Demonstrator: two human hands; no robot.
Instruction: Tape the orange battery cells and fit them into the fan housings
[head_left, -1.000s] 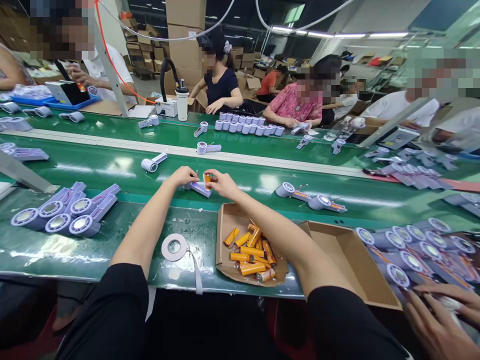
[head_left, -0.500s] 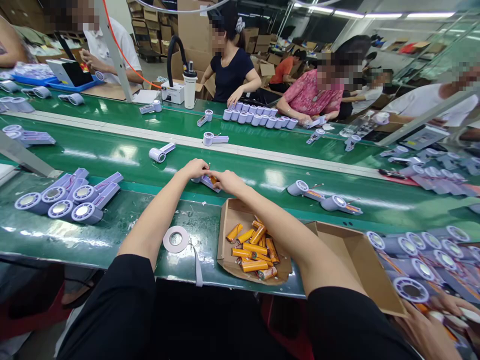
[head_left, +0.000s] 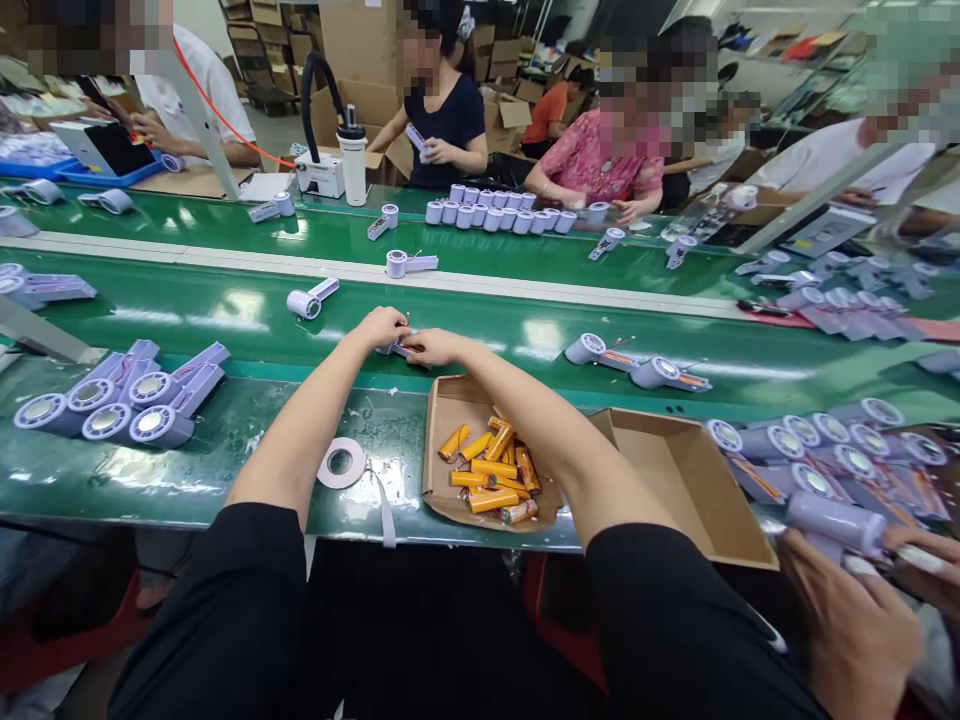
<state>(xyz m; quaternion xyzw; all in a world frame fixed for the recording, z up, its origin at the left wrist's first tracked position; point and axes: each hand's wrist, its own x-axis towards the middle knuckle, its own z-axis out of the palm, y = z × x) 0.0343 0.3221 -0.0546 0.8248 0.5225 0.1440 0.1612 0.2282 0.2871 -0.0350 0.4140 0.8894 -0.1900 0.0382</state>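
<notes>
My left hand is closed on the round end of a lilac handheld fan body at the near edge of the green belt. My right hand is closed over the handle of the same fan body, its fingers bent down onto it. The hands cover most of the piece, so what lies inside the handle is hidden. Just nearer to me stands an open cardboard box of several orange wired battery cells. Left of that box lies a roll of white tape, its loose end hanging over the table edge.
Several lilac fan bodies lie at left, and more are heaped at right. Two with wires rest on the belt. A second cardboard box stands beside my right arm. At lower right a co-worker's hands hold a fan body.
My right hand's fingers have come down over the handle, covering the orange piece visible there before. Across the belt, a person in a dark shirt has raised a lilac part. The view has shifted slightly.
</notes>
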